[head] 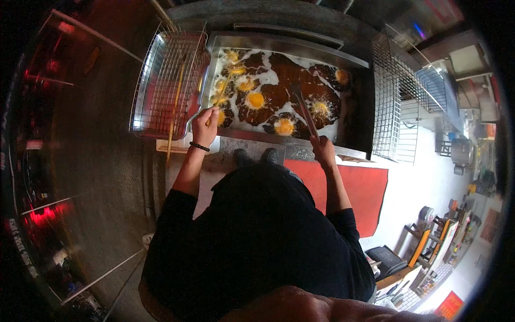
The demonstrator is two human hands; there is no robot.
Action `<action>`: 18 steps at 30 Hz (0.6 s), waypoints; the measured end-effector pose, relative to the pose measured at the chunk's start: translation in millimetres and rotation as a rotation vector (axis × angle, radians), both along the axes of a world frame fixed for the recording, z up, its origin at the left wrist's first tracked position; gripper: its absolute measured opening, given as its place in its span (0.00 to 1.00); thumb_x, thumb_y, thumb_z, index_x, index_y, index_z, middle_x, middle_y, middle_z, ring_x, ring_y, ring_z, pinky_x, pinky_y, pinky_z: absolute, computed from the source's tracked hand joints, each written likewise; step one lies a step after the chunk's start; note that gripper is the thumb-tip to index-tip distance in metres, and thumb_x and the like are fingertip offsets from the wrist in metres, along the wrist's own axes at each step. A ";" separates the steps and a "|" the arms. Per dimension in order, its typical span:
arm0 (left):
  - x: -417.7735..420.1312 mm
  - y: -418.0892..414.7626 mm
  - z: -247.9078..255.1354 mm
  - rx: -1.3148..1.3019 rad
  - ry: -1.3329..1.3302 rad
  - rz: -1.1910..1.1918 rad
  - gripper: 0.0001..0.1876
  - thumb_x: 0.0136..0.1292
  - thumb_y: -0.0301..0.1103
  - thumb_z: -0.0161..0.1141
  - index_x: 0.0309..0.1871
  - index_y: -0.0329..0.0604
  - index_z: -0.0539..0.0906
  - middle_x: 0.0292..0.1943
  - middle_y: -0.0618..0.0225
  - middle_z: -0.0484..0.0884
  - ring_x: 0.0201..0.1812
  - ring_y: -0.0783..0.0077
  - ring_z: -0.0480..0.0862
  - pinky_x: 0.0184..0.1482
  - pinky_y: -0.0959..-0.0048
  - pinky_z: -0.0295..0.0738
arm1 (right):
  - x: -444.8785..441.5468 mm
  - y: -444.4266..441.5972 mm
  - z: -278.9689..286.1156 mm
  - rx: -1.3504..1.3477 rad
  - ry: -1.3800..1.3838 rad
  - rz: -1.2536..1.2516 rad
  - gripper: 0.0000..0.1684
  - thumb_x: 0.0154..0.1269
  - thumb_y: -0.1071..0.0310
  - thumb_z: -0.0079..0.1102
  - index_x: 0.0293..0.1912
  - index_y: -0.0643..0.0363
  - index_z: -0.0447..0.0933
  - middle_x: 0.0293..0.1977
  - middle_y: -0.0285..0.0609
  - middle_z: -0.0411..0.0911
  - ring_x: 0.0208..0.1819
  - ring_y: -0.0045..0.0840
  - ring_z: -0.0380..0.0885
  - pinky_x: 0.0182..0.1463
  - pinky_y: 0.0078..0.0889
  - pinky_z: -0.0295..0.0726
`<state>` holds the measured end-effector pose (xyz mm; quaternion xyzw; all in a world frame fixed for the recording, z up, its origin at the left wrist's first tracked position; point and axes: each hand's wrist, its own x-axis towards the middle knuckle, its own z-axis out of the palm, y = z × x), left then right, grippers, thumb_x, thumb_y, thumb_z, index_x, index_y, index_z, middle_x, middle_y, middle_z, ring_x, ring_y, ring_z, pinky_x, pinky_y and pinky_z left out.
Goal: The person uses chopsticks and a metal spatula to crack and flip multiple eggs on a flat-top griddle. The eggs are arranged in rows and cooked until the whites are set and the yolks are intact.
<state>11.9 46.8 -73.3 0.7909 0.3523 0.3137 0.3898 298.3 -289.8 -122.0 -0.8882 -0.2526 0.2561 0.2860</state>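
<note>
A wide metal deep fryer (354, 149) lies before me, filled with dark, foaming oil (283, 66). Several golden pieces of food bubble in it; one round piece (255, 100) floats near the middle, another (284, 126) by the front wall. My left hand (205, 125), wearing a dark bead bracelet, grips a thin wooden stick (222, 93), like a long cooking chopstick, that slants over the food at the left end. In my right hand (323, 150) is the handle of a long, flat-ended tool (306, 114); its dark tip reaches the oil right of centre.
A wire rack over a metal tray (161, 86) adjoins the fryer's left end, with another long stick (176, 105) across it. Wire racks (387, 104) stand at the right end. A red mat (342, 189) covers floor near my right side. Shelves (428, 245) stand behind right.
</note>
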 end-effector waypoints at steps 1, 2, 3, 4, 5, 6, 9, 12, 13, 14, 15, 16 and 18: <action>-1.1 -3.3 4.1 0.016 -0.006 -0.022 0.14 0.74 0.37 0.58 0.51 0.37 0.85 0.41 0.55 0.88 0.42 0.62 0.88 0.43 0.67 0.80 | 0.1 1.1 1.4 0.015 -0.014 0.030 0.30 0.69 0.44 0.55 0.38 0.68 0.78 0.22 0.45 0.78 0.21 0.32 0.79 0.24 0.38 0.77; -2.5 -8.4 8.0 0.021 -0.014 -0.025 0.14 0.74 0.37 0.58 0.50 0.36 0.85 0.40 0.56 0.88 0.41 0.63 0.87 0.43 0.68 0.79 | 0.2 2.3 1.2 0.000 -0.019 0.014 0.30 0.69 0.44 0.54 0.38 0.68 0.78 0.22 0.46 0.78 0.21 0.32 0.79 0.24 0.38 0.77; -4.8 -10.2 11.7 0.001 -0.035 -0.030 0.14 0.74 0.37 0.58 0.50 0.36 0.85 0.40 0.57 0.88 0.41 0.64 0.87 0.42 0.68 0.79 | -0.4 3.5 0.6 -0.015 -0.023 -0.005 0.31 0.69 0.44 0.54 0.38 0.69 0.78 0.22 0.46 0.78 0.21 0.33 0.79 0.25 0.38 0.77; -6.4 -11.7 15.4 -0.019 -0.056 -0.035 0.14 0.74 0.37 0.57 0.50 0.36 0.85 0.40 0.57 0.88 0.40 0.65 0.87 0.42 0.69 0.79 | -0.7 4.4 0.1 -0.030 -0.028 -0.025 0.31 0.70 0.44 0.54 0.38 0.69 0.78 0.22 0.46 0.78 0.21 0.33 0.80 0.25 0.38 0.77; -8.0 -13.1 18.9 -0.040 -0.077 -0.042 0.14 0.74 0.37 0.57 0.50 0.36 0.85 0.39 0.58 0.87 0.40 0.66 0.87 0.42 0.69 0.79 | -0.7 4.9 -0.2 -0.029 -0.023 -0.025 0.31 0.70 0.44 0.54 0.38 0.69 0.78 0.22 0.47 0.78 0.22 0.33 0.80 0.25 0.39 0.77; -10.4 -14.2 24.4 -0.017 -0.091 -0.035 0.15 0.75 0.38 0.57 0.51 0.36 0.85 0.39 0.60 0.87 0.39 0.68 0.86 0.41 0.69 0.78 | -0.4 6.3 1.4 -0.028 -0.018 -0.024 0.31 0.70 0.44 0.54 0.38 0.69 0.78 0.22 0.47 0.78 0.22 0.34 0.80 0.25 0.39 0.77; -17.9 -4.3 14.3 -0.090 -0.124 0.006 0.15 0.76 0.39 0.56 0.52 0.36 0.85 0.40 0.60 0.87 0.41 0.69 0.85 0.42 0.69 0.78 | -2.7 11.8 10.5 -0.041 0.001 -0.039 0.31 0.69 0.44 0.54 0.38 0.69 0.78 0.22 0.47 0.78 0.22 0.34 0.81 0.26 0.39 0.78; -23.9 6.7 5.4 -0.059 -0.091 0.034 0.17 0.77 0.40 0.55 0.55 0.37 0.84 0.43 0.58 0.88 0.43 0.67 0.86 0.44 0.68 0.79 | -2.6 12.7 14.0 -0.040 0.024 -0.038 0.31 0.69 0.44 0.54 0.39 0.69 0.78 0.23 0.47 0.78 0.23 0.34 0.81 0.27 0.40 0.79; -26.1 10.2 1.0 -0.037 -0.078 0.042 0.17 0.77 0.41 0.55 0.56 0.37 0.84 0.43 0.57 0.88 0.44 0.67 0.86 0.45 0.68 0.79 | -2.0 12.1 13.4 -0.036 0.032 -0.035 0.30 0.69 0.44 0.54 0.39 0.69 0.78 0.23 0.47 0.79 0.23 0.34 0.81 0.27 0.40 0.79; -29.9 11.7 -3.3 -0.069 -0.050 0.057 0.18 0.77 0.42 0.54 0.56 0.38 0.84 0.44 0.57 0.88 0.44 0.67 0.86 0.45 0.68 0.79 | -1.3 11.9 12.7 -0.040 0.023 -0.029 0.30 0.69 0.44 0.54 0.39 0.69 0.78 0.23 0.46 0.79 0.23 0.34 0.81 0.26 0.39 0.79; -32.0 11.8 -4.0 -0.083 -0.057 0.057 0.18 0.77 0.42 0.54 0.56 0.38 0.84 0.43 0.58 0.88 0.44 0.67 0.86 0.45 0.68 0.79 | -1.1 11.3 11.9 -0.046 0.015 -0.023 0.30 0.69 0.44 0.54 0.39 0.68 0.78 0.23 0.46 0.79 0.23 0.33 0.81 0.26 0.39 0.78; -34.1 12.1 -4.5 -0.097 -0.065 0.058 0.18 0.76 0.42 0.55 0.56 0.38 0.84 0.42 0.58 0.88 0.43 0.68 0.86 0.45 0.69 0.79 | -1.0 10.6 11.2 -0.053 0.007 -0.018 0.30 0.69 0.44 0.55 0.39 0.68 0.78 0.23 0.46 0.79 0.22 0.33 0.81 0.26 0.39 0.78; -36.2 9.9 -2.0 -0.103 -0.070 0.053 0.18 0.76 0.43 0.55 0.55 0.38 0.84 0.39 0.59 0.88 0.41 0.69 0.86 0.44 0.69 0.78 | -1.4 10.1 14.5 -0.060 0.048 -0.039 0.30 0.69 0.44 0.55 0.39 0.68 0.78 0.23 0.45 0.78 0.22 0.32 0.80 0.26 0.38 0.78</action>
